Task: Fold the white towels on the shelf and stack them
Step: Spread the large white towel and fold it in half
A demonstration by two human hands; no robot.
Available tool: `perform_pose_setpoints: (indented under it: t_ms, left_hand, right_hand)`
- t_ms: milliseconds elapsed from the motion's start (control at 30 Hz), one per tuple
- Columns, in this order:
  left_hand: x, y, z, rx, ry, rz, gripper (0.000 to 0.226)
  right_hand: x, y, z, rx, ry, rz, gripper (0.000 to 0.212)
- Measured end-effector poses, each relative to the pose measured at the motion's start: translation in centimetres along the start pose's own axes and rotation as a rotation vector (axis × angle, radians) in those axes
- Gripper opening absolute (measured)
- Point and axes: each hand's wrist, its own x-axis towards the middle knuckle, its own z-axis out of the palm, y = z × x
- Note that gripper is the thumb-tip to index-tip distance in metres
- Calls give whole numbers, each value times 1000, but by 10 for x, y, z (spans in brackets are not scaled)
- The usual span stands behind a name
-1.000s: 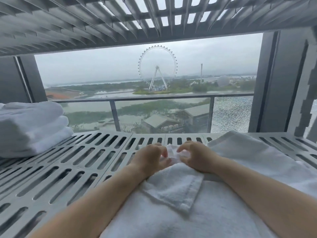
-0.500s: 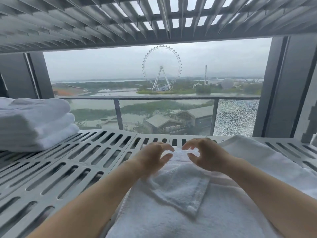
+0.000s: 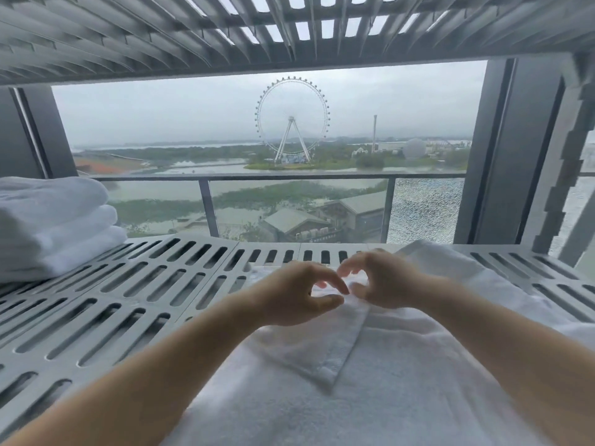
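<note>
A large white towel [image 3: 402, 397] lies spread over the right front of the slotted grey shelf [image 3: 135, 304]. A triangular flap of it is folded toward me. My left hand [image 3: 293, 296] and my right hand [image 3: 381, 281] hover side by side over the flap's far end. Their fingers are curved and apart, and the fingertips almost meet. Neither hand grips any cloth. A stack of folded white towels [image 3: 54, 226] sits at the far left of the shelf, well away from both hands.
Another slatted shelf [image 3: 225, 33] hangs close overhead. Behind the shelf is a window with a railing [image 3: 289, 177], and dark frame posts [image 3: 502, 149] stand at the right. Bare slotted shelf lies between the stack and the spread towel.
One second ago both hands pinched the towel's bunched far corner. They have let go and opened, and now hover over it with fingers curved. The view has shifted slightly.
</note>
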Motion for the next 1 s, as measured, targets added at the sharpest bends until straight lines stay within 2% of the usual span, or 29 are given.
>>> perform_pose_setpoints:
  t_ms: [67, 200, 367, 433, 533, 667, 867, 1000]
  left_hand:
    - [-4, 7, 11, 99, 29, 11, 27]
    - [-15, 8, 35, 168, 88, -18, 62]
    - [-14, 8, 35, 161, 55, -54, 85]
    - [-14, 9, 33, 144, 37, -64, 81]
    - [-14, 14, 29, 145, 16, -64, 61]
    - [-7, 22, 10, 290, -4, -77, 38]
    - [13, 3, -18, 378, 23, -194, 41]
    - [26, -25, -21, 462, -26, -299, 38]
  right_hand:
    - [-14, -1, 10, -32, 42, -44, 23]
    - [-35, 6, 14, 99, 167, -41, 24]
    - [-40, 14, 7, 275, -12, -63, 31]
    - [-39, 15, 8, 299, 26, -63, 27]
    - [-39, 12, 10, 234, 106, -88, 18]
    - [-36, 10, 11, 164, 154, -74, 18]
    - [-26, 7, -2, 109, 96, -50, 34]
    - [-13, 21, -2, 17, 63, -15, 36]
